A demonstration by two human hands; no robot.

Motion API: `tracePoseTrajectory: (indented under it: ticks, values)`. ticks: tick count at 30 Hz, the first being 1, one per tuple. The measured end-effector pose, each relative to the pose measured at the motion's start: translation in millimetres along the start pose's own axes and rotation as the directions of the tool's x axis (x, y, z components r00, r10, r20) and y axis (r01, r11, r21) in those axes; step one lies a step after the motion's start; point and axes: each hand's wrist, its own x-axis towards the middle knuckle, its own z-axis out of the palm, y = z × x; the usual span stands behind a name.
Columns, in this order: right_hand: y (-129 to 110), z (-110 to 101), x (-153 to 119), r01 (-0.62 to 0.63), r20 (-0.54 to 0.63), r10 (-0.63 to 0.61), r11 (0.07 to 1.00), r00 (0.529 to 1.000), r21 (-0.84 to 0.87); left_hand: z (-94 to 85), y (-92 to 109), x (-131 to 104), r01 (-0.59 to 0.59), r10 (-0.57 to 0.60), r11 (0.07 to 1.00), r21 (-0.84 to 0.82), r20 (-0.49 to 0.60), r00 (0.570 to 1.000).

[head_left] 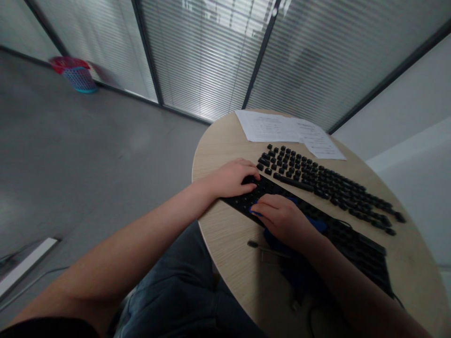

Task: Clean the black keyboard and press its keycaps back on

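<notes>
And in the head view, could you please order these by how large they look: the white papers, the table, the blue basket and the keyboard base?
1. Table
2. Keyboard base, partly covered
3. White papers, taken together
4. Blue basket, though it stands farther away

Black plastic keyboard (357,250) under the left hand (233,179), blue fabric cloth (319,225) under the right hand (280,217)
Beyond both hands, small black keycaps (307,178) and grey-printed white paper sheets (271,127); below, a round tan wood-grained table (215,152).
</notes>
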Motion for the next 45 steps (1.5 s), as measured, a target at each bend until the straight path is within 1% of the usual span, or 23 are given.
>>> tracePoseTrajectory:
  ticks: [5,8,12,15,17,19,23,29,34,37,40,42,43,45]
  values:
    - [2.0,-0.2,-2.3,-0.061,-0.043,0.061,0.998,0.997,-0.003,-0.3,0.9,-0.3,0.003,-0.003,1.000,-0.005,-0.005,1.000]
    - [2.3,-0.4,-1.5,-0.094,-0.038,0.092,0.994,0.995,-0.049,0.0,1.4,-0.6,0.005,-0.005,1.000,-0.010,-0.005,1.000]
    - [3.3,-0.2,-0.8,-0.179,-0.052,0.174,0.977,0.983,-0.114,0.4,1.2,-0.2,0.011,-0.011,1.000,-0.010,-0.003,1.000]
    - [4.7,-0.8,-2.9,-0.245,-0.117,0.232,0.963,0.966,-0.115,0.2,0.7,0.3,0.013,-0.013,1.000,-0.014,-0.004,1.000]
    - [5.4,-1.8,-4.7,-0.288,-0.183,0.270,0.955,0.945,-0.077,-0.1,0.4,0.4,0.008,-0.008,1.000,-0.023,-0.005,1.000]
    - [5.8,-2.8,-6.0,-0.313,-0.221,0.298,0.949,0.929,-0.033,-0.4,0.3,0.5,0.004,-0.005,0.999,-0.032,-0.007,1.000]
    - [6.5,-3.9,-7.5,-0.292,-0.215,0.284,0.956,0.934,-0.005,-0.9,0.6,0.1,0.012,-0.013,0.999,-0.033,-0.006,1.000]
    - [6.9,-4.2,-9.3,-0.243,-0.191,0.228,0.968,0.955,-0.060,-1.4,0.5,-0.4,0.014,-0.014,0.999,-0.029,0.005,1.000]
    - [5.3,-2.8,-7.8,-0.254,-0.144,0.251,0.967,0.957,-0.002,-0.8,0.2,-0.5,0.013,-0.013,0.999,-0.035,-0.005,1.000]
    - [5.2,-3.6,-7.9,-0.240,-0.171,0.240,0.971,0.956,0.020,-0.5,0.0,-0.4,0.012,-0.012,0.999,-0.036,-0.005,1.000]
    - [5.7,-5.7,-9.2,-0.244,-0.270,0.245,0.969,0.931,0.038,-0.5,0.0,-0.1,0.011,-0.011,0.999,-0.035,-0.002,1.000]
    - [6.8,-7.3,-9.9,-0.285,-0.319,0.288,0.957,0.903,0.055,-0.8,0.2,0.1,0.014,-0.014,0.999,-0.031,-0.003,1.000]
    - [7.8,-8.2,-9.9,-0.308,-0.326,0.313,0.949,0.892,0.069,-1.0,0.4,0.1,0.016,-0.016,0.999,-0.032,-0.006,1.000]
    - [10.7,-10.5,-9.3,-0.335,-0.310,0.348,0.937,0.885,0.097,-1.5,0.6,0.3,0.016,-0.017,0.999,-0.039,-0.007,1.000]
